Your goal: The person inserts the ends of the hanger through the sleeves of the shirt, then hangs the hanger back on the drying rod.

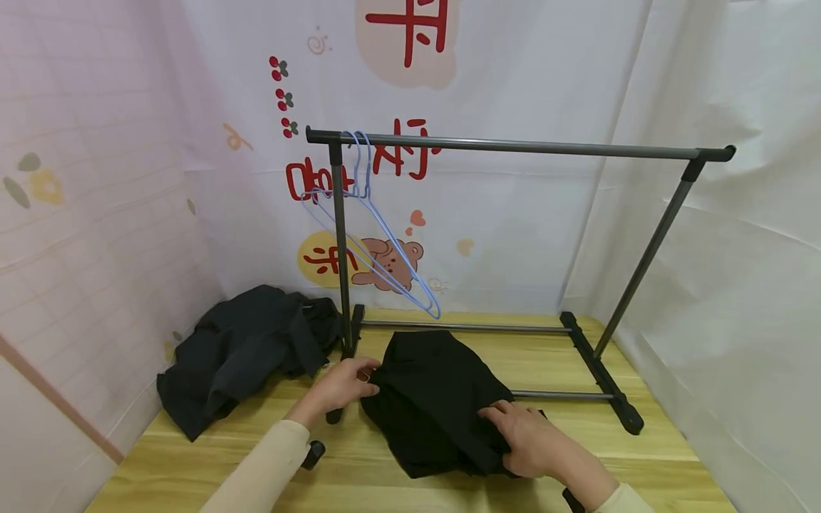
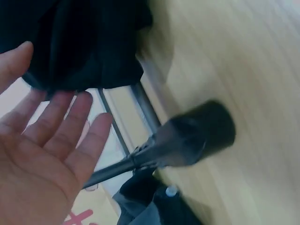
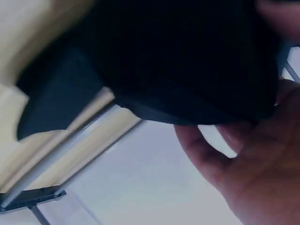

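One charcoal garment (image 1: 246, 349) heaped far left. Left hand (image 1: 340, 388) released, fingers extended, touching black garment's (image 1: 442, 392) left edge. Several red characters (image 1: 409, 35) on far backdrop, reading uncertain, topmost cut off. Black garment at near centre: plain, matte, crumpled. Right hand (image 1: 529, 442) touching its right side; whether grasping, cannot tell.

I'd call this a small closed-in booth, though whether it stands in a home or a studio I can't tell. White cloth (image 1: 513, 235) hangs across the back, printed with red characters (image 1: 409, 35), cherries (image 1: 279, 93) and a cartoon bear (image 1: 391, 265); a pale checked panel (image 1: 77, 107) closes off the left, white sheeting (image 1: 737, 285) the right. A wood-grain tabletop (image 1: 359, 477) carries a household clothes rack (image 1: 532, 145).
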The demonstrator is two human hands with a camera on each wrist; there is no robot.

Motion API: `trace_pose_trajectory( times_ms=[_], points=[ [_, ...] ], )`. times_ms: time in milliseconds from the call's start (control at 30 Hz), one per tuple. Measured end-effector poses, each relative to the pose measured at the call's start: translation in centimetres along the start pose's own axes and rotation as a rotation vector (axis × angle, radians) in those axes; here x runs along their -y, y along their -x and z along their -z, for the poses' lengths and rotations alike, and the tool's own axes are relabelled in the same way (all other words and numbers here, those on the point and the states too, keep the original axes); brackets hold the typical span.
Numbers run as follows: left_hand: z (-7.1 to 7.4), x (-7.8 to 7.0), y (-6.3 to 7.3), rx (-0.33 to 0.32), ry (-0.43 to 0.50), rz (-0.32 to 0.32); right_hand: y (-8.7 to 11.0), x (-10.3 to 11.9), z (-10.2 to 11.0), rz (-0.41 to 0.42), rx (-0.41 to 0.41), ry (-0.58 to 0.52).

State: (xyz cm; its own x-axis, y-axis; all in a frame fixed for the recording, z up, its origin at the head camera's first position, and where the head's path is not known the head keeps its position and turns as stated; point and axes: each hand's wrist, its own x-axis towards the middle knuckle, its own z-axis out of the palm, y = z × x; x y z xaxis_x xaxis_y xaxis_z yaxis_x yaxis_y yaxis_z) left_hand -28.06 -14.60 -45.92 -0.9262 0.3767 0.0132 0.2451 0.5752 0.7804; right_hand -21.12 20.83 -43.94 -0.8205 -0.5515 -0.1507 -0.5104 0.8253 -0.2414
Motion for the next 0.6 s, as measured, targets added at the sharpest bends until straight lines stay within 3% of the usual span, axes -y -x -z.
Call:
trace_pose_trajectory(
  times_ms=[67,133,200,267,367,467,600],
  points=[
    [-0.3,0.2,0.1,0.027,-0.018,-0.039,0.0,-0.5,-0.9,0.033,-0.042,0.003],
    [-0.5,0.4,0.1,0.027,-0.014,-0.097,-0.2,-1.1,-1.5,0.072,-0.136,-0.061],
    [-0.5,0.5,0.2,0.014,0.050,-0.119,-0.2,-1.9,-1.6,0.086,-0.224,-0.200],
    [-0.1,0.3,0.3,-0.001,0.169,-0.100,-0.3,-2.7,-1.1,0.055,-0.260,-0.410],
    [1.0,-0.7,0.5,-0.031,0.368,-0.009,0.2,-3.8,0.8,-0.018,-0.242,-0.754],
    [2.6,-2.0,0.8,-0.009,0.501,-0.019,0.7,-4.7,3.1,-0.018,-0.165,-0.999],
    [4.8,-3.4,1.1,0.179,0.756,-0.118,1.2,-5.8,5.4,0.147,0.009,-1.223]
  ],
)
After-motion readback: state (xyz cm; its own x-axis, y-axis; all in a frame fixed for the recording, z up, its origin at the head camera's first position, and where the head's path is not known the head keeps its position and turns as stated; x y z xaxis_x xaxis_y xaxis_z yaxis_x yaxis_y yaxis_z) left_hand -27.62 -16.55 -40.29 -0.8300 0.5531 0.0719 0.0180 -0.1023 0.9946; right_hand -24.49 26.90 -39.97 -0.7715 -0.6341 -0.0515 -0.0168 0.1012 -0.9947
